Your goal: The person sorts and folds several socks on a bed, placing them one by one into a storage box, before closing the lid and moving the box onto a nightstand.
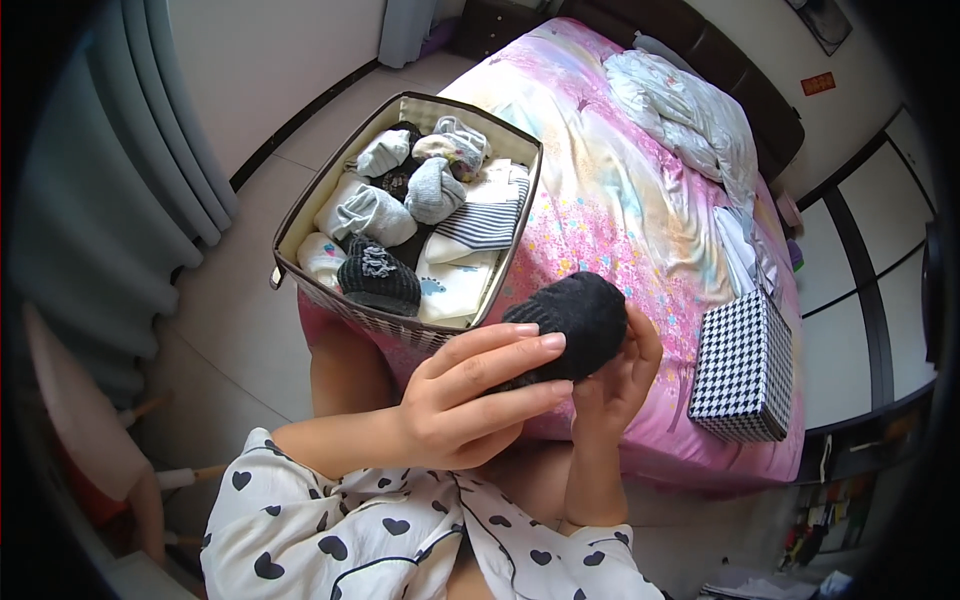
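Observation:
Between my two hands is a rolled black sock bundle (575, 325) with ribbed knit on one side. My left hand (465, 395) presses its fingers along the bundle's near left side. My right hand (620, 375) curls round the right end, its fingers partly hidden behind the bundle. To the left stands a fabric storage box (525, 190) with a dark rim. In it lie several rolled socks, among them a grey sock ball (435, 190) and a black ribbed bundle (380, 282). Folded white cloth and a striped folded piece (480, 225) fill its right side.
The storage box rests at the edge of a bed (590, 210) with a pink flowered sheet. A houndstooth box (742, 365) stands at the bed's right edge. A crumpled quilt (680, 120) lies near the headboard. Grey curtains (130, 150) hang at left, beside a chair (90, 420).

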`<move>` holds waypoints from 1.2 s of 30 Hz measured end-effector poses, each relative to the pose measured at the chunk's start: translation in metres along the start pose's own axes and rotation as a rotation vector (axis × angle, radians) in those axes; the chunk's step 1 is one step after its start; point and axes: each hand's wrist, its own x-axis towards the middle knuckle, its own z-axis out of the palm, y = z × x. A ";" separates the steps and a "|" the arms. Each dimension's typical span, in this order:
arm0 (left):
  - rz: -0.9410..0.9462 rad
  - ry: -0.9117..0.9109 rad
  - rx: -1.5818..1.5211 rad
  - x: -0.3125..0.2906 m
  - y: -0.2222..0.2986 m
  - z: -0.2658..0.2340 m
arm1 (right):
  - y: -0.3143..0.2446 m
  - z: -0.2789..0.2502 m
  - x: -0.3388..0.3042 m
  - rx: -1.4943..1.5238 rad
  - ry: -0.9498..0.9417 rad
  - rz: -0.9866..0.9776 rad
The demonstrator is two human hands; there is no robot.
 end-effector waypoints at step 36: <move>-0.310 -0.512 0.397 0.035 -0.059 -0.082 | 0.026 0.087 0.106 -0.415 -0.431 0.092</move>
